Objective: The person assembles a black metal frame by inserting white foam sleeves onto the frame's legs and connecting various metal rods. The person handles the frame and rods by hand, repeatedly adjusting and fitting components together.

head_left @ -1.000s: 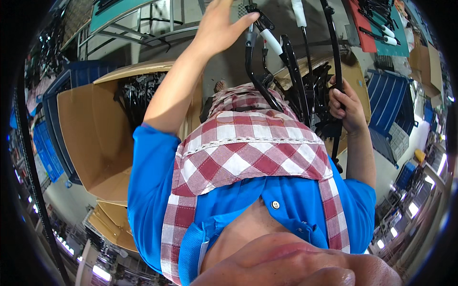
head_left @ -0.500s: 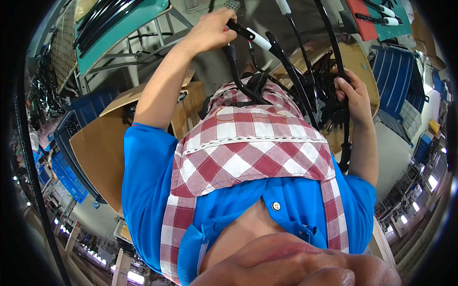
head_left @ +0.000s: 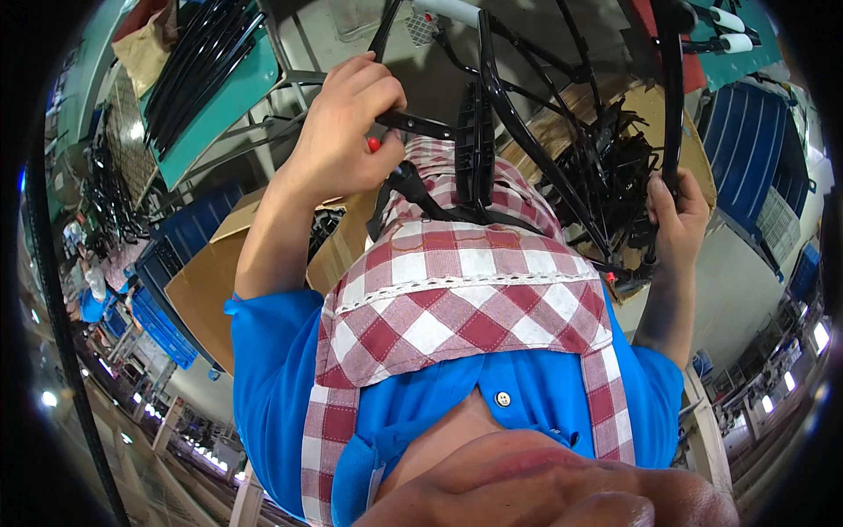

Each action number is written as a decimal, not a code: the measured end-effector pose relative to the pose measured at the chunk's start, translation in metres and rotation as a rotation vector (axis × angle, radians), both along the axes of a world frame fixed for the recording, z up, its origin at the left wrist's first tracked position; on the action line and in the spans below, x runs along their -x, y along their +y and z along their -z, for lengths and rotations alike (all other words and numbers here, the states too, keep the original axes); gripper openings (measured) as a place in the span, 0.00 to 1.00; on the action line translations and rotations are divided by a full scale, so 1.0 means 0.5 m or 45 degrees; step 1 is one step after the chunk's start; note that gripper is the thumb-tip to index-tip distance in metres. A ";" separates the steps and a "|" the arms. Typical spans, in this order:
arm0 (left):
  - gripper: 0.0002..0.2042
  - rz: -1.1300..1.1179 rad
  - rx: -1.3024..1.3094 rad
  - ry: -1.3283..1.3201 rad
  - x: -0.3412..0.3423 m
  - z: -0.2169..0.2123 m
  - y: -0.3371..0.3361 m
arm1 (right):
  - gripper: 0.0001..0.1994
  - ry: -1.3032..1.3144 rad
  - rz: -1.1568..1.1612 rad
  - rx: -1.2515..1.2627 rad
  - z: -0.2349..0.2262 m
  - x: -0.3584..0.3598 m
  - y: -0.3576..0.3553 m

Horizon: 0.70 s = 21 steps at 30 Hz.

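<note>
Frame (head_left: 512, 119): black, in front of the lap, between the 2 hands; white sleeve (head_left: 452, 9) at its far side, cut by the upper edge of view

Left hand (head_left: 347, 132): fingers curled on the end of a flat bar (head_left: 423, 126); red tip (head_left: 374, 144) shows by the thumb, pinched or only peeking past, cannot tell. Black stub (head_left: 408, 182) just below the hand

Right hand (head_left: 680, 211): closed round the low part of an upright tube (head_left: 672, 97). Whether tube and frame are 1 piece, cannot tell

Risks, as I judge them:

1. Pinch: bar and stub sit near each other at the left hand; if a pivot there swings, fingers could be caught

2. Tipping: tube gripped low, long length above; a knock up top could twist it in the right hand

3. Snag: right carton (head_left: 698, 171) stands close behind the frame, loose black parts (head_left: 606, 162) heaped in it; a turning leg could hook them

4. Cloth: ribbed piece (head_left: 474, 149) lies over the apron (head_left: 465, 299); a fold could be nipped if that piece shifts

5. Scuffing: crossed black tubing, shiny finish, metal rubbing metal would mark it
</note>
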<state>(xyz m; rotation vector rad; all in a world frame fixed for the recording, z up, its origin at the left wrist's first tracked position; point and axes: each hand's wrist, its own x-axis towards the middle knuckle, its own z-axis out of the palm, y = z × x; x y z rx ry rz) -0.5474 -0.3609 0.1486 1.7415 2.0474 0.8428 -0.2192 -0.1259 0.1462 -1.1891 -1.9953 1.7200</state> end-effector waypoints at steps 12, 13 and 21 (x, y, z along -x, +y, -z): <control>0.11 0.236 0.077 -0.193 0.035 0.082 0.119 | 0.11 -0.287 0.074 -0.350 0.065 0.001 -0.032; 0.11 0.233 0.136 -0.195 0.033 0.075 0.133 | 0.11 -0.266 0.068 -0.344 0.079 0.002 -0.025; 0.14 0.105 0.152 -0.126 0.046 0.096 0.170 | 0.12 -0.310 0.013 -0.191 0.125 0.026 0.039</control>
